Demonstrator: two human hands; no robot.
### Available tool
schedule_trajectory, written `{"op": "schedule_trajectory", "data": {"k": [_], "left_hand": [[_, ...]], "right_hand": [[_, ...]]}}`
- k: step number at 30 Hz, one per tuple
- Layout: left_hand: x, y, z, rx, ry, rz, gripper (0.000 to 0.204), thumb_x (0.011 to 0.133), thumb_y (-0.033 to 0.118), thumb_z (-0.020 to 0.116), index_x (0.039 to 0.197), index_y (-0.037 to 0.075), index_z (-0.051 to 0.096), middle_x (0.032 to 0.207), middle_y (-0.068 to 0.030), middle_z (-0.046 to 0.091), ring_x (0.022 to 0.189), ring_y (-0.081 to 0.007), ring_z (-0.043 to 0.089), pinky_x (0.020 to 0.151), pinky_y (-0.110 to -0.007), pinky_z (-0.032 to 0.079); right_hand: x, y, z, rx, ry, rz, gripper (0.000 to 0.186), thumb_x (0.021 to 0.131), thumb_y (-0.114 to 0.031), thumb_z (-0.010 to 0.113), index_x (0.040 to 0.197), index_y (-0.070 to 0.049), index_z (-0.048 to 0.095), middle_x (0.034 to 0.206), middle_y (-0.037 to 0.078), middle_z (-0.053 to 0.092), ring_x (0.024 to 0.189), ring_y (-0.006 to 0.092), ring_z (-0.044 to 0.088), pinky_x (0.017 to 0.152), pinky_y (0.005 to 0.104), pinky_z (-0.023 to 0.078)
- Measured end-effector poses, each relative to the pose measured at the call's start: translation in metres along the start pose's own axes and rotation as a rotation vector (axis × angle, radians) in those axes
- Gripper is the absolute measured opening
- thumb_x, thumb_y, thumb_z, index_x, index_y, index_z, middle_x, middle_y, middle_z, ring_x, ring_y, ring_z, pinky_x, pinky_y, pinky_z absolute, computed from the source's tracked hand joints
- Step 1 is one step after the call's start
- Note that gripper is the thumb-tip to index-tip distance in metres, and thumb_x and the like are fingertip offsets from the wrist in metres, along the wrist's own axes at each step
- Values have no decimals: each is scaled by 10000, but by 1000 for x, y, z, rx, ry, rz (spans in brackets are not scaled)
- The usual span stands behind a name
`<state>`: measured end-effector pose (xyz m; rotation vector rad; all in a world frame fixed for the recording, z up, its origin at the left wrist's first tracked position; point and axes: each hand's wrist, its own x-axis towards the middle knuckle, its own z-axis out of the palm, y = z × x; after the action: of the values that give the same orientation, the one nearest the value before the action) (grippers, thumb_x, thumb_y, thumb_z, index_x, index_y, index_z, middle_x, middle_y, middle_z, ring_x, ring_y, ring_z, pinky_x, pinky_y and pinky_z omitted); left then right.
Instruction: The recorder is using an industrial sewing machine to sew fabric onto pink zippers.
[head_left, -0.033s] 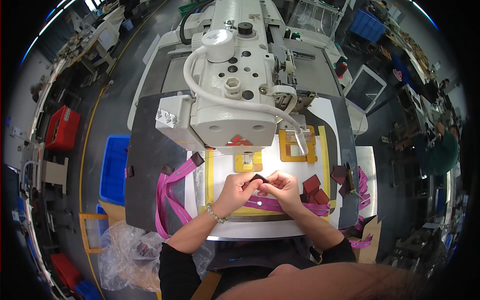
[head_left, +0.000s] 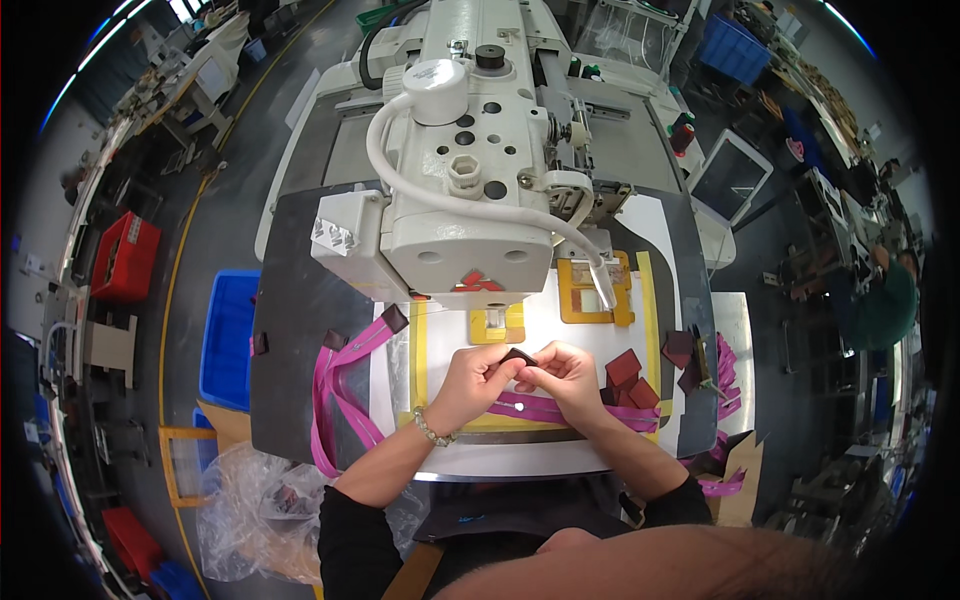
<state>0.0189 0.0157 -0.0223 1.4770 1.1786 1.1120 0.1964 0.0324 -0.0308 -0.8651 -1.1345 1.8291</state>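
A small dark square patch [head_left: 517, 355] is pinched between the fingertips of my left hand [head_left: 475, 383] and my right hand [head_left: 562, 377], above the white work plate. Just below my hands a magenta zipper [head_left: 535, 408] with a pale slider lies across the plate; whether it touches the patch I cannot tell. Several dark red square patches [head_left: 622, 370] lie beside my right wrist. To the left, another magenta zipper [head_left: 330, 385] hangs over the table, dark patches at its ends. A yellow clamp frame [head_left: 497, 326] sits beyond my hands, under the sewing machine head [head_left: 465, 240].
A larger yellow frame [head_left: 590, 290] lies on the plate at the right. A blue bin [head_left: 228, 335] and clear plastic bags [head_left: 265, 510] stand left of the table. At the far right are a tablet-like screen [head_left: 733, 175] and a person in green [head_left: 885, 310].
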Motion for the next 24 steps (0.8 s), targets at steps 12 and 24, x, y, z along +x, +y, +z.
{"op": "schedule_trajectory", "data": {"k": [12, 24], "left_hand": [[1, -1, -4, 5, -50, 14, 167, 901, 146, 623, 819, 1, 635, 538, -19, 480, 497, -57, 385, 451, -252, 304], [12, -10, -29, 51, -428, -78, 177, 887, 149, 618, 809, -8, 640, 544, -26, 487, 518, -65, 377, 472, -270, 311]], "right_hand": [[0, 1, 2, 11, -16, -58, 72, 900, -13, 617, 915, 57, 608, 861, 140, 675, 757, 176, 691, 681, 273, 581], [17, -23, -11, -419, -321, 213, 127, 875, -91, 650, 848, 30, 619, 736, 66, 643, 631, 106, 638, 556, 228, 506]]}}
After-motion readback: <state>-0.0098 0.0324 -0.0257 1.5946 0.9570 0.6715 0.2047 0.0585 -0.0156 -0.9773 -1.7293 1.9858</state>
